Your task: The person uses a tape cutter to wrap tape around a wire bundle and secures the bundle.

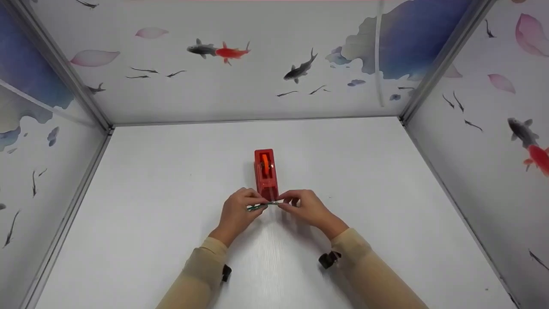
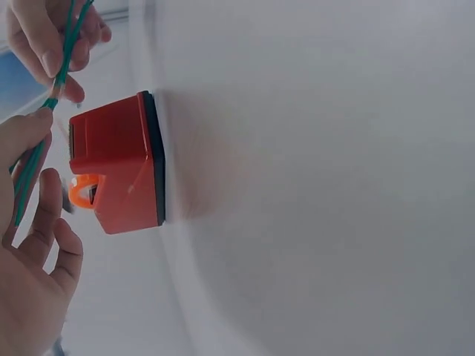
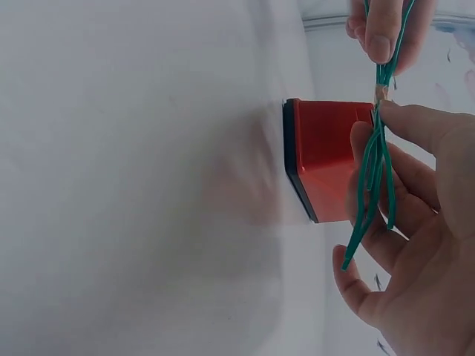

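Observation:
A small bundle of thin green wires (image 3: pixel 369 189) is stretched between the two hands, with a narrow band of tan tape (image 3: pixel 381 93) round its middle. My left hand (image 1: pixel 236 212) pinches the bundle on one side of the band between thumb and fingers. On the other side, the thumb and forefinger of my right hand (image 1: pixel 309 208) pinch it, while several loose wire ends hang over the other fingers. Just beyond the fingertips, a red tape dispenser (image 1: pixel 266 184) with a dark base stands on the table, carrying an orange tape core (image 1: pixel 265 165).
The white tabletop (image 1: pixel 171 180) is enclosed by printed panels: a back wall (image 1: pixel 257 94) with fish and petals, and side walls meeting it at grey metal edges. A small black device (image 1: pixel 329 259) sits at the right wrist.

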A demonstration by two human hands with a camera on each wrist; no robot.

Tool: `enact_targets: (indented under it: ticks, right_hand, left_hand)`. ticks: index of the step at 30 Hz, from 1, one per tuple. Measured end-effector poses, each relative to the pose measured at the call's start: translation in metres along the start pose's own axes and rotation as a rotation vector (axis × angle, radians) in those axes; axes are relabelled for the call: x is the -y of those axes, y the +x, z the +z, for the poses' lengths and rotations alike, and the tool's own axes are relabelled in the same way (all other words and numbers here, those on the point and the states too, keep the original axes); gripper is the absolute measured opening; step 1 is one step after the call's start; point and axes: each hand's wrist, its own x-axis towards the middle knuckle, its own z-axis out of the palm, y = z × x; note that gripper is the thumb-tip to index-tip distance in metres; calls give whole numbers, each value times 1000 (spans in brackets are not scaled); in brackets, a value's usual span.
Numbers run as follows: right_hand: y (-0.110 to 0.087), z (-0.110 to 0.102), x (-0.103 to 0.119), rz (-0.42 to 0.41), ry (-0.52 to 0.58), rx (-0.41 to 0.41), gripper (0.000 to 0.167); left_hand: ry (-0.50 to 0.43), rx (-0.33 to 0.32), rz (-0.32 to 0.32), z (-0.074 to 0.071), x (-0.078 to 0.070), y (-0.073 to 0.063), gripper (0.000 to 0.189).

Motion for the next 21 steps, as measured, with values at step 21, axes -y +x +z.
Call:
enact_targets:
  ticks: [21]
  right_hand:
    - [0,0,-7,-107,77,1,16]
  left_hand:
    - [-72,7,7,3,3,-5,20]
